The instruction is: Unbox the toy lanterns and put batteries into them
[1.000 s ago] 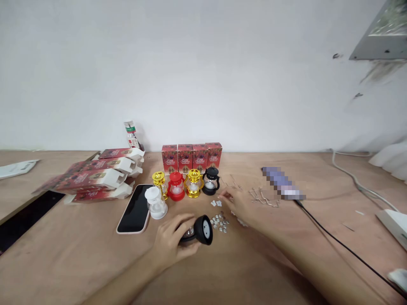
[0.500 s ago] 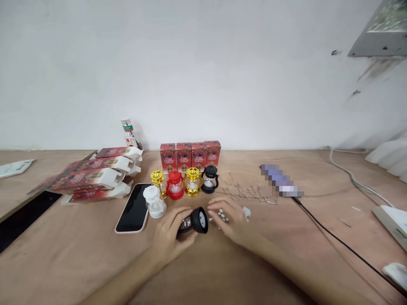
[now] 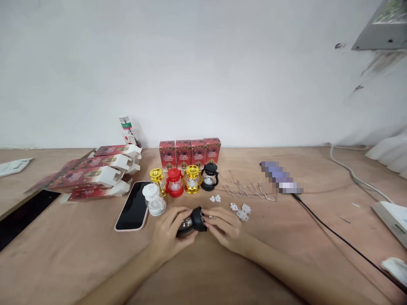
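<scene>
A: In the head view, what did the left hand point(image 3: 167, 233) have?

B: Its fingers were curled round a small black lantern point(image 3: 197, 220), gripping it tipped on its side above or on the near part of the table point(image 3: 203, 279), base toward the right hand point(image 3: 229, 228).

A: And the right hand's fingers?

B: They were bent, with their tips at the rim of that base. Whether they pinched anything small there, one could not tell.

A: What stood past the hands?

B: A white lantern point(image 3: 154, 201) stood beside a dark-screened phone point(image 3: 131, 207). Behind it ran a row, left to right: a gold lantern point(image 3: 156, 178), a red lantern point(image 3: 174, 184), another gold lantern point(image 3: 192, 176) and an upright black lantern point(image 3: 209, 171). Four red boxes point(image 3: 183, 154) stood behind them.

A: And at the sides?

B: On the left, red cartons with open white flaps point(image 3: 95, 176) lay heaped, near a bottle point(image 3: 128, 132). On the right, white tabs point(image 3: 243, 212) lay near the right hand, with bent wires point(image 3: 251, 193) beyond
</scene>
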A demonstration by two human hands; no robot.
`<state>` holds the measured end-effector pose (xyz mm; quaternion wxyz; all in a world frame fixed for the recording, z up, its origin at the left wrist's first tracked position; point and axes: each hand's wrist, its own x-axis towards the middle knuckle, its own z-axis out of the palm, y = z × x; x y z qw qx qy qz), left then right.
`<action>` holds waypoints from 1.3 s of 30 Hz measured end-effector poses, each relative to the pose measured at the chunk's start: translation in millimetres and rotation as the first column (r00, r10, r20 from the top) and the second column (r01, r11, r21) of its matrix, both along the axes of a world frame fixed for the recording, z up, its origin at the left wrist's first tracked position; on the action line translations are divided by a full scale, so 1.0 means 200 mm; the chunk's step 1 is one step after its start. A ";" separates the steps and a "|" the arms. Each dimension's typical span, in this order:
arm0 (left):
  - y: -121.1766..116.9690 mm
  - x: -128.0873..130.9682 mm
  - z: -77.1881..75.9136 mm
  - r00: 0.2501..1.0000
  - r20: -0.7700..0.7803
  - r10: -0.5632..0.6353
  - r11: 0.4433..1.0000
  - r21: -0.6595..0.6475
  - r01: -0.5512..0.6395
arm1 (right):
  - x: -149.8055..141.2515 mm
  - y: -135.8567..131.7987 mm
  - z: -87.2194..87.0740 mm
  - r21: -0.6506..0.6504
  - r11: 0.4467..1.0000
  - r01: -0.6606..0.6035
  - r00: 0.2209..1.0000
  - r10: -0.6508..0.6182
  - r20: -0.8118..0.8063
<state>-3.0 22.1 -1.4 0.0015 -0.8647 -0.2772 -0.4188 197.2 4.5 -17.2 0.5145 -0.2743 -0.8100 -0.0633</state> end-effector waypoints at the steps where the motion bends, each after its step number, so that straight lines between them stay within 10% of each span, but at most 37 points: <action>1: 0.00 0.00 0.00 1.000 -0.006 -0.005 1.000 -0.005 0.005 | 0.00 0.00 0.00 0.016 1.000 0.000 1.000 0.000 0.011; 39: 0.00 0.00 0.01 1.000 -0.005 -0.006 1.000 0.001 0.006 | -0.04 -0.02 0.01 -0.014 1.000 0.011 0.997 -0.012 -0.079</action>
